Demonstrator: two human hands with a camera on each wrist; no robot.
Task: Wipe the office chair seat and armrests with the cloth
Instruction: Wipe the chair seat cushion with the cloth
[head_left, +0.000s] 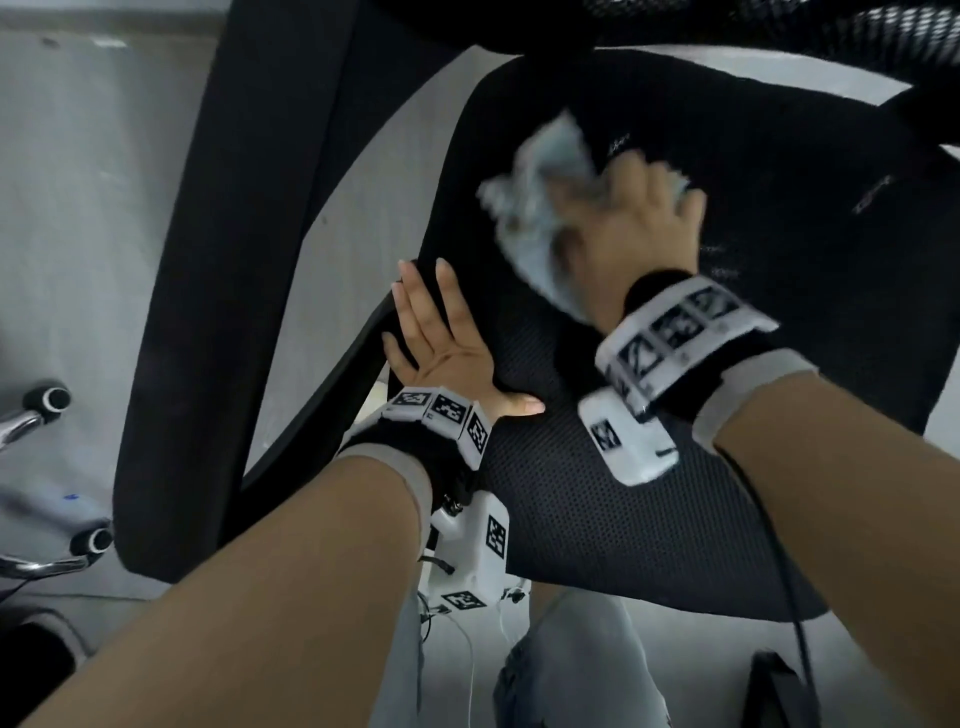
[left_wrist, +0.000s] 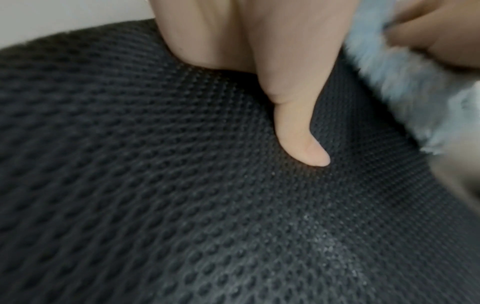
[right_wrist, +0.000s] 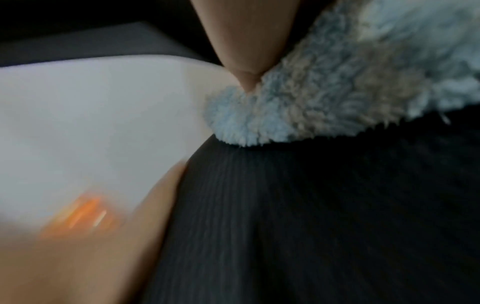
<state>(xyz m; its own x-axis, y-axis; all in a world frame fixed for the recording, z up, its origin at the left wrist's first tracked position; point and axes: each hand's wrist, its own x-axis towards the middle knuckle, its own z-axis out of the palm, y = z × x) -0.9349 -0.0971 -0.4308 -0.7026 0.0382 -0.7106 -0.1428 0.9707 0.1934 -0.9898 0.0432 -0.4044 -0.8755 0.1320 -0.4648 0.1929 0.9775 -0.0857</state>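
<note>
The black mesh chair seat (head_left: 597, 493) fills the middle of the head view. My left hand (head_left: 436, 332) lies flat on the seat's left edge with fingers straight; in the left wrist view its thumb (left_wrist: 293, 123) presses on the mesh seat (left_wrist: 182, 205). My right hand (head_left: 639, 218) grips a bunched, fluffy light-blue cloth (head_left: 535, 192) against the far part of the seat, blurred by motion. The right wrist view shows the cloth (right_wrist: 324, 92) on the dark seat (right_wrist: 311, 216), with a finger (right_wrist: 241, 41) dug into it. The black left armrest (head_left: 223, 260) curves along the left.
The chair's backrest (head_left: 675, 26) hangs over the top of the view. Chrome base legs with castors (head_left: 47, 400) stick out at the left on the grey floor (head_left: 78, 182). My jeans-clad leg (head_left: 571, 665) stands below the seat, and a dark object (head_left: 779, 686) lies at the bottom right.
</note>
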